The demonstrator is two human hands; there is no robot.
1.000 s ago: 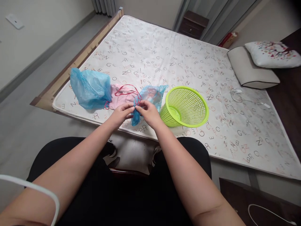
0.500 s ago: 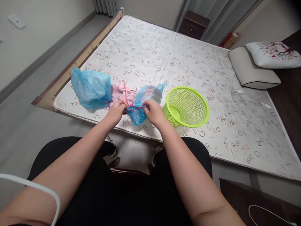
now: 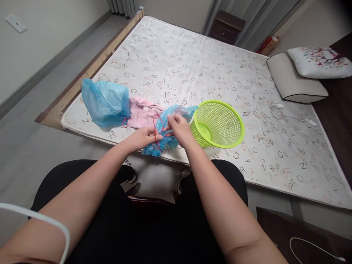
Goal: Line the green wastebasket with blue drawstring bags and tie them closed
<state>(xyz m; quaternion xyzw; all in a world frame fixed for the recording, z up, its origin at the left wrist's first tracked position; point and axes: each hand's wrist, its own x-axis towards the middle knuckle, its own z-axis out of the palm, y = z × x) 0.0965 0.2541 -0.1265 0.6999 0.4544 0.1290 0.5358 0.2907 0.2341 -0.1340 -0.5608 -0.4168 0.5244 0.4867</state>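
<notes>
Blue plastic bag (image 3: pixel 154 148) lies crumpled at the mattress (image 3: pixel 192 62) edge under the left hand (image 3: pixel 143 138) and right hand (image 3: pixel 178 129), which sit close together. The left pinches a red cord (image 3: pixel 156 134) looped over the bag, unknotted as far as visible; the right grips the plastic. A second blue bag (image 3: pixel 104 104), pink cloth (image 3: pixel 143 113) and green basket (image 3: pixel 209 123) lie nearby.

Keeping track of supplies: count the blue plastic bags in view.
2: one bag bunched on the mattress, left of the pink cloth; the other between the left hand and right hand. More may be hidden.
</notes>
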